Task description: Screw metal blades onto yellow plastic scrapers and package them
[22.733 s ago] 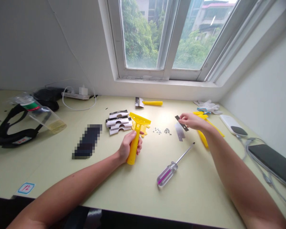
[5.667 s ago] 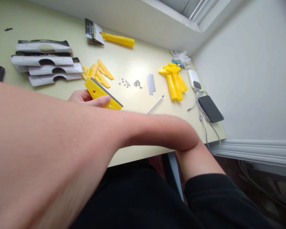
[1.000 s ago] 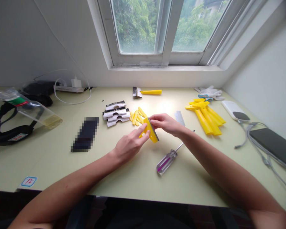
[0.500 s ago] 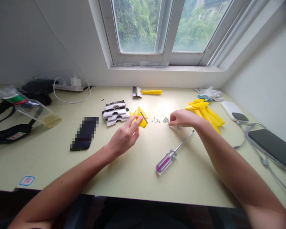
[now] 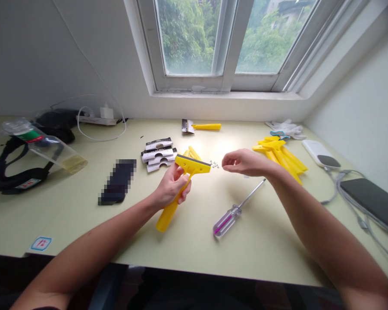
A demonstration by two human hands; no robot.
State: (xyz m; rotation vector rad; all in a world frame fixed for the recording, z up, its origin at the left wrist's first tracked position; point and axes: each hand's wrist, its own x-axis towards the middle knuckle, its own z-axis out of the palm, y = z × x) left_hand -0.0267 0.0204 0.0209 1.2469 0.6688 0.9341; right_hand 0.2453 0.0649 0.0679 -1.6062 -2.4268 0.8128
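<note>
My left hand (image 5: pixel 171 186) is wrapped around the handle of a yellow scraper (image 5: pixel 192 165). Its wide head, with a dark strip along the edge, tilts up towards the window. To the right of that head, my right hand (image 5: pixel 245 162) hovers over the table with fingers pinched; anything between them is hidden. Small metal nuts (image 5: pixel 214 164) lie between the scraper head and my right fingertips. Behind the scraper head, another yellow piece (image 5: pixel 193 152) is partly covered. A screwdriver (image 5: pixel 226 221) with a clear and purple handle rests nearer to me, its tip pointing to the right forearm.
White-and-black cardboard sleeves (image 5: pixel 160 155) are stacked left of centre, beside a dark phone (image 5: pixel 119 181). Several yellow scrapers (image 5: pixel 283 157) pile up at right, near gloves (image 5: pixel 287 128) and cabled devices (image 5: pixel 321 154). A packaged scraper (image 5: pixel 207 127) lies at the back; a bottle (image 5: pixel 54 150) leans at left.
My left hand has turned the scraper upright, so its handle now shows towards me. The right hand has lifted and shifted slightly left from the small screws, which are now out of sight.
</note>
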